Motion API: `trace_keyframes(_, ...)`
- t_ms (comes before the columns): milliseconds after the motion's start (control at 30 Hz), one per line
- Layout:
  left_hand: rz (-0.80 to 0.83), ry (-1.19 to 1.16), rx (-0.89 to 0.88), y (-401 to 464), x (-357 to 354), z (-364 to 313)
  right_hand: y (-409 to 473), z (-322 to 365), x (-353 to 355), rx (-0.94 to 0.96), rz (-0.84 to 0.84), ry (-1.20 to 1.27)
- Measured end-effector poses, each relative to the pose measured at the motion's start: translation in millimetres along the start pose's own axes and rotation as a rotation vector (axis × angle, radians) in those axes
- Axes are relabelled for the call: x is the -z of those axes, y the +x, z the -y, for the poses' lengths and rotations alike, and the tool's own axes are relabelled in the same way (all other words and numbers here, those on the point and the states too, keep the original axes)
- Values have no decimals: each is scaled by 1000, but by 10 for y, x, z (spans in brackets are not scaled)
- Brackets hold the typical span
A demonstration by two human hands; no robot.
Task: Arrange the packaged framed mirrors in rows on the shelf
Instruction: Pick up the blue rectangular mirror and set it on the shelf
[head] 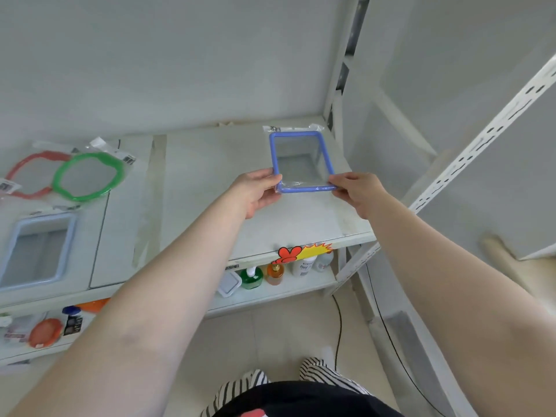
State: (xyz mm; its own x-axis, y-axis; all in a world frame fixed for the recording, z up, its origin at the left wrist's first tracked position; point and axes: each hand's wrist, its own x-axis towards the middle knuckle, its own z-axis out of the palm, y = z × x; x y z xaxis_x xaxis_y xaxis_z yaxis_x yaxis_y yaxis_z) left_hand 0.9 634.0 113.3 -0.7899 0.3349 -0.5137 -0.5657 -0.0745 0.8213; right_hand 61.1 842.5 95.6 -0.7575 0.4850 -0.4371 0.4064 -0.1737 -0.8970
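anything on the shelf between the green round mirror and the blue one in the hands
Nothing: in the head view, the shelf between the green round mirror and the blue framed mirror is bare board with taped seams.

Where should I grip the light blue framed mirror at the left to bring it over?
Take the light blue framed mirror by its two long side rails, coming from the shelf's front edge. It lies flat in its wrapper with nothing overlapping it, and the raised frame gives fingers an edge to pinch, as both hands do on the blue framed mirror.

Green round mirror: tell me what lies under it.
The green round mirror overlaps a red-framed mirror, both bagged, on the shelf. The red frame's right edge is covered, so that part cannot be seen.
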Motion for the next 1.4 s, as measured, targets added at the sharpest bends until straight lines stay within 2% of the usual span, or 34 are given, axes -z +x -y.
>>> trace_keyframes(233,-171,-67,-74,302,-251,-20,456,217,106,22,172,74)
trace_keyframes(400,-287,-122,-88,659,-376,129,790,142,115,15,206,128)
trace_keyframes(967,-363,61,-244,2173,-373,369,2154,-196,-180,207,-18,34)
trace_keyframes(1200,-404,227,-266,2344,-400,433,2465,-303,-232,278,-132,-306)
trace_keyframes(1400,-486,349,-309,2481,-400,418,2548,-265,-284,316,-151,-373)
